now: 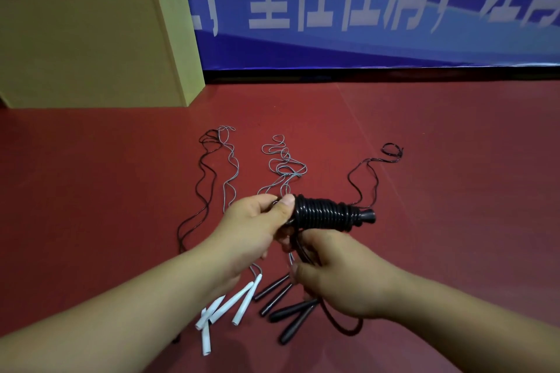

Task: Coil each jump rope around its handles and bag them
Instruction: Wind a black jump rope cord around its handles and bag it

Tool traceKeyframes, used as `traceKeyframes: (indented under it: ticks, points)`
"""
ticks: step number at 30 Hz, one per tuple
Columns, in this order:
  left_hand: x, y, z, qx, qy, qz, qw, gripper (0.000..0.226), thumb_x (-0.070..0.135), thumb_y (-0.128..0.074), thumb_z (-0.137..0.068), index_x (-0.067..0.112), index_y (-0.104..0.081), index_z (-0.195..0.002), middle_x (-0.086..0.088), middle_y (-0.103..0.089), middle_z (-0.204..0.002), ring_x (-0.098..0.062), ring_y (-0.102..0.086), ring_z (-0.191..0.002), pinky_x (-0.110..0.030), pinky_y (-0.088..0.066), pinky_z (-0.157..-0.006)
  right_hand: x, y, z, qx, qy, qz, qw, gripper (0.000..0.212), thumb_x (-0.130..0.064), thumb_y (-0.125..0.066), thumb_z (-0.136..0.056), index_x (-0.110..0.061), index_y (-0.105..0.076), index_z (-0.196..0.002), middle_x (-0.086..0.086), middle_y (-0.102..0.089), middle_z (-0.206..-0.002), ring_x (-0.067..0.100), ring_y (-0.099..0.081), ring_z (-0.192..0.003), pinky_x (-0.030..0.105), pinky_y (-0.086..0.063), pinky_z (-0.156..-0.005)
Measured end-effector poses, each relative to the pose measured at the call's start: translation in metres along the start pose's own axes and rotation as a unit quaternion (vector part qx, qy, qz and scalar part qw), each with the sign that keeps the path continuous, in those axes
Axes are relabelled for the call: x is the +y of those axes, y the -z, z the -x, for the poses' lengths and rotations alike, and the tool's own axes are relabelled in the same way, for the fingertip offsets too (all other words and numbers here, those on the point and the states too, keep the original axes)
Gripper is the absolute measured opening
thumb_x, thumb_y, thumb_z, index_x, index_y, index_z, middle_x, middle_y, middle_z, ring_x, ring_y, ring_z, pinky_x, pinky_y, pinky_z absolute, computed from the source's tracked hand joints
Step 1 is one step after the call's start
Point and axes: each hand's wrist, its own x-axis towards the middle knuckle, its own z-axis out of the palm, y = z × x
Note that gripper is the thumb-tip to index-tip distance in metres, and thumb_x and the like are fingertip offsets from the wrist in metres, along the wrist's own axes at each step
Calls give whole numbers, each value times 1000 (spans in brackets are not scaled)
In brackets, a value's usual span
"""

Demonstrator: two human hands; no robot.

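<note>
A black jump rope (325, 212) is wound in tight turns around its handles and held level above the floor. My left hand (257, 227) grips its left end, thumb pressed on the coil. Just below, my right hand (336, 277) pinches the loose black cord that hangs from the coil down to the floor. Several more ropes lie uncoiled on the red floor: white handles (225, 304) with grey cords (283, 160) and black handles (288, 307) with thin black cords (368, 172). No bag is in view.
A pale wooden box (91, 48) stands on the floor at the back left. A blue banner with white characters (363, 9) runs along the back wall. Red floor (454, 160) stretches to the right of the ropes.
</note>
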Motion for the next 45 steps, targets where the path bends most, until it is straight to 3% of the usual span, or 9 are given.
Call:
traceKeyframes:
  ticks: [4, 9, 16, 22, 27, 30, 37, 40, 45]
  points:
    - [0, -3, -1, 38, -51, -77, 995, 36, 32, -55, -98, 5, -59, -75, 0, -51, -56, -12, -44, -51, -21, -33, -50, -2, 0, 0, -17, -55, -66, 996, 17, -13, -52, -89, 3, -56, -82, 19, -71, -77, 28, -69, -65, 46, -58, -65]
    - [-9, 5, -12, 77, -110, -267, 954, 35, 44, -58, -93, 16, -54, -71, 11, -42, -48, -9, -37, -49, -28, -30, -51, -12, 3, 4, -52, -90, -122, 987, 17, -11, -47, -95, -1, -54, -82, 8, -66, -63, 15, -61, -47, 22, -44, -44]
    - [-13, 9, -16, 54, -122, -419, 898, 36, 54, -53, -91, 25, -44, -71, 6, -47, -56, -17, -49, -59, -31, -35, -54, -10, 14, 4, -57, -122, -47, 990, 22, -14, -51, -87, -6, -60, -70, 5, -71, -62, 14, -62, -48, 25, -49, -49]
    - [-15, 15, -23, 32, -126, -439, 889, 33, 51, -53, -92, 26, -44, -72, 5, -49, -60, -21, -50, -64, -32, -38, -57, -14, 22, 2, -57, -141, -15, 988, 17, -16, -53, -86, -8, -60, -72, 6, -67, -58, 16, -58, -42, 20, -43, -42]
    - [-22, 27, -29, 5, -104, -460, 882, 30, 48, -54, -93, 28, -45, -73, 7, -51, -67, -19, -53, -69, -31, -36, -59, -10, 27, 4, -24, -76, 42, 996, 15, -20, -55, -90, -9, -65, -86, 9, -68, -69, 21, -64, -52, 32, -57, -54]
    - [-23, 30, -28, -56, -106, -480, 869, 29, 47, -54, -94, 31, -43, -72, 9, -48, -76, -14, -49, -73, -30, -37, -66, -7, 28, 3, -24, -64, 16, 998, 15, -21, -61, -91, -11, -69, -84, 13, -70, -70, 20, -62, -50, 28, -53, -54]
    - [-25, 39, -24, -187, -91, -386, 899, 24, 48, -57, -92, 31, -52, -76, 0, -53, -68, -12, -46, -61, -35, -43, -62, -3, 38, -2, 25, -120, -134, 983, 25, -29, -75, -83, -7, -66, -74, 4, -53, -49, 18, -42, -40, 24, -38, -38]
    - [-22, 40, -20, -224, -77, -275, 932, 26, 55, -56, -85, 29, -56, -81, -8, -56, -72, -17, -54, -67, -46, -53, -70, -1, 42, -6, 62, -155, -238, 957, 25, -29, -72, -86, -10, -57, -78, 1, -48, -49, 12, -39, -40, 21, -36, -39]
    - [-12, 38, -15, -254, -65, -150, 953, 25, 34, -60, -90, 9, -56, -89, -4, -58, -77, -18, -57, -74, -36, -49, -72, 3, 47, -9, 19, -227, -383, 895, 11, -20, -61, -93, -16, -54, -87, 0, -52, -57, 7, -45, -45, 19, -44, -41]
